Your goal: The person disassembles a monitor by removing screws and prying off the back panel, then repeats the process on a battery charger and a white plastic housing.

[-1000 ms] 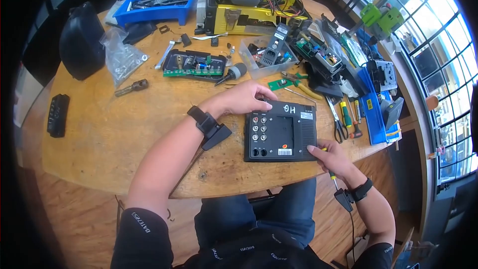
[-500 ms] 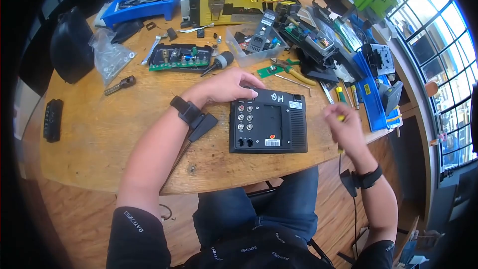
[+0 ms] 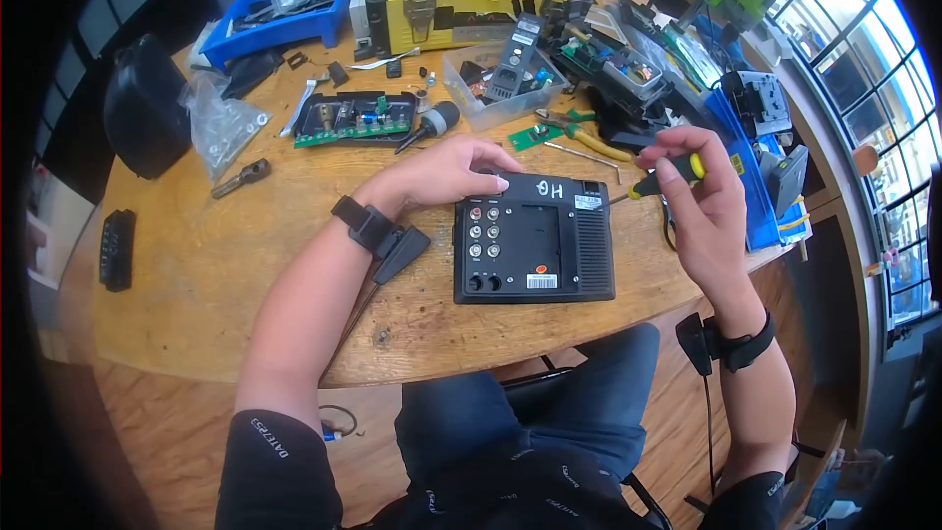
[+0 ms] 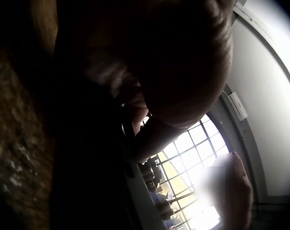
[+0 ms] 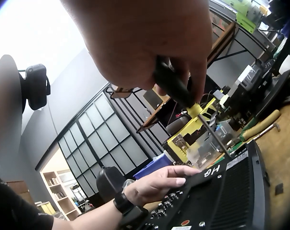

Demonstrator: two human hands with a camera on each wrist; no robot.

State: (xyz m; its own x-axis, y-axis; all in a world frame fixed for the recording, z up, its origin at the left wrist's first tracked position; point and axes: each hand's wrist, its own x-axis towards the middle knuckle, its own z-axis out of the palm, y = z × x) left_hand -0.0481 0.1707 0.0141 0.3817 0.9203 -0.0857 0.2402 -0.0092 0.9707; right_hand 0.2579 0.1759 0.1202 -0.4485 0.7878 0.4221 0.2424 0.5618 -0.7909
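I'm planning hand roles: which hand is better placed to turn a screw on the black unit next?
Probably the right hand: it holds the screwdriver, shaft pointing at the unit's label. The left hand holds the unit's far edge, no tool visible, so it seems better suited to steadying.

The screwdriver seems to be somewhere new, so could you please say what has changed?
The right hand let go of the black device, moved up, and swung the screwdriver round to point at the label on the device's upper right. The left hand stayed on its top edge.
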